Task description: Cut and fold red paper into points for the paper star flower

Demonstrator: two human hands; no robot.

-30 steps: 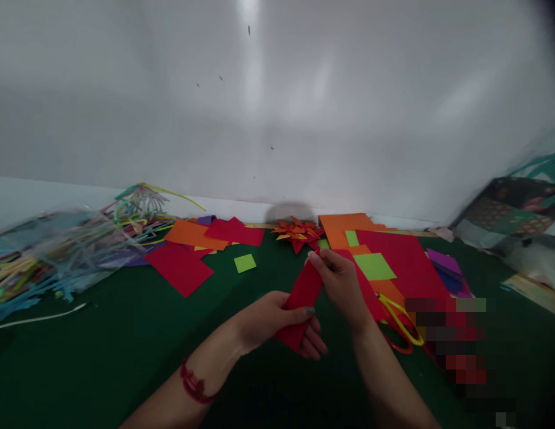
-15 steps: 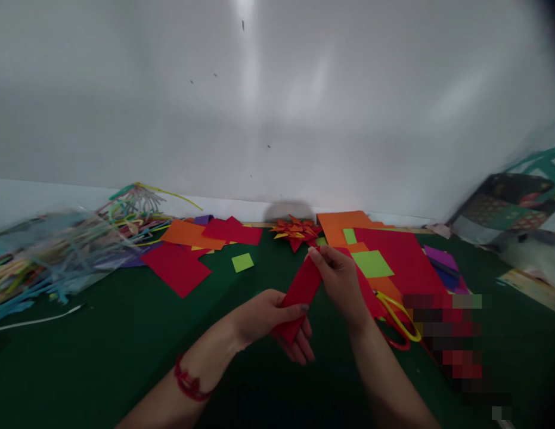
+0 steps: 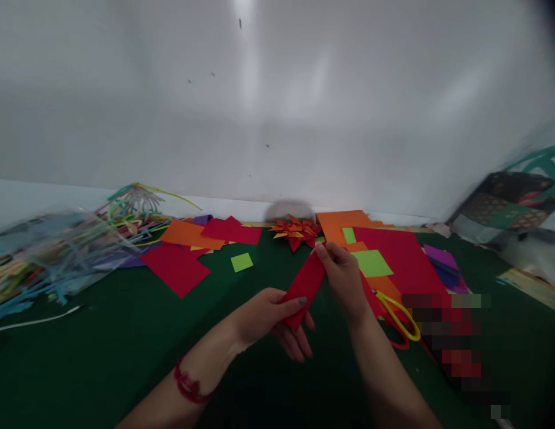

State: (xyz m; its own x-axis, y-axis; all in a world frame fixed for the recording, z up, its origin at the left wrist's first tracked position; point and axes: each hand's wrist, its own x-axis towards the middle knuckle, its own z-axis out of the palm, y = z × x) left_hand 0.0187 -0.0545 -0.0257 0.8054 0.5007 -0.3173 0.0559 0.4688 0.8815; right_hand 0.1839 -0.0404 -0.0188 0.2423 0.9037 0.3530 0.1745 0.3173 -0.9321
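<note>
A folded strip of red paper (image 3: 306,285) is held between both hands above the green table (image 3: 125,345). My left hand (image 3: 268,316) pinches its near end, thumb on top and fingers beneath. My right hand (image 3: 344,277) grips the far end with closed fingers. A red string bracelet (image 3: 188,386) circles my left wrist. Beyond the strip lies a folded red-and-orange paper star (image 3: 296,231).
Red (image 3: 176,268), orange (image 3: 190,234) and lime green paper sheets (image 3: 242,261) lie scattered across the table. Yellow-handled scissors (image 3: 396,316) rest right of my right hand. A heap of coloured straws in plastic (image 3: 58,253) fills the left side. Bags (image 3: 509,208) stand far right.
The strip has shifted slightly up and away. My left hand has slid along toward the strip's near end; my right hand keeps its grip on the far end.
</note>
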